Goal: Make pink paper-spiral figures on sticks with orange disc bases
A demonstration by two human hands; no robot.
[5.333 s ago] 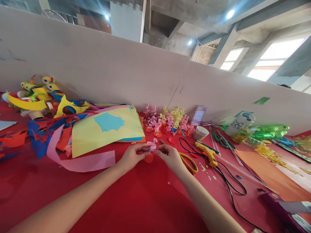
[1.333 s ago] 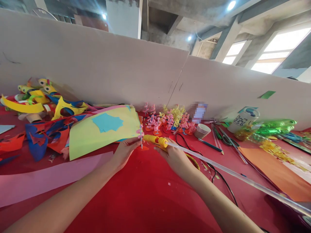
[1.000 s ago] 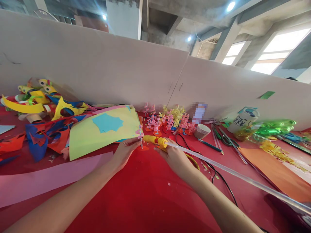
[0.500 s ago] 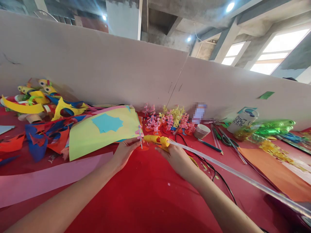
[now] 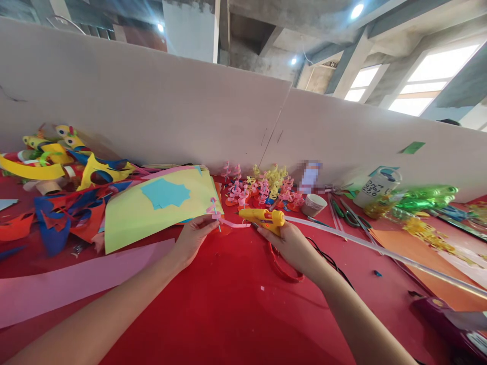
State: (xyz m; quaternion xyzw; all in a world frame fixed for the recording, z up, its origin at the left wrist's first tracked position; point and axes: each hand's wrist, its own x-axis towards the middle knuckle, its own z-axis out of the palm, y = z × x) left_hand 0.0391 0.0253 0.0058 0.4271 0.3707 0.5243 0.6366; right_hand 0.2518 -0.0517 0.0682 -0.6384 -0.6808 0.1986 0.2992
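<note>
My left hand [image 5: 193, 234] pinches a small paper flower on a thin stick [image 5: 215, 214], upright over a red disc on the red table. A pink paper strip trails from the flower toward the right. My right hand [image 5: 293, 245] grips a yellow glue gun [image 5: 262, 216] with a long clear glue stick [image 5: 361, 244] running out behind it to the right. The gun's nozzle points left and sits a short way right of the flower, not touching it.
Finished paper flowers [image 5: 262, 188] stand by the grey partition. A yellow sheet with a blue shape [image 5: 160, 203] and a pink strip [image 5: 76, 281] lie left. A paper cup [image 5: 315, 204], scissors [image 5: 350, 217], a white bottle [image 5: 376, 186], green foil [image 5: 424, 197] and orange paper [image 5: 418, 263] sit right.
The glue gun has drawn back to the right, away from the flower. A pink strip now hangs loose from the flower. A red loop shows under my right hand.
</note>
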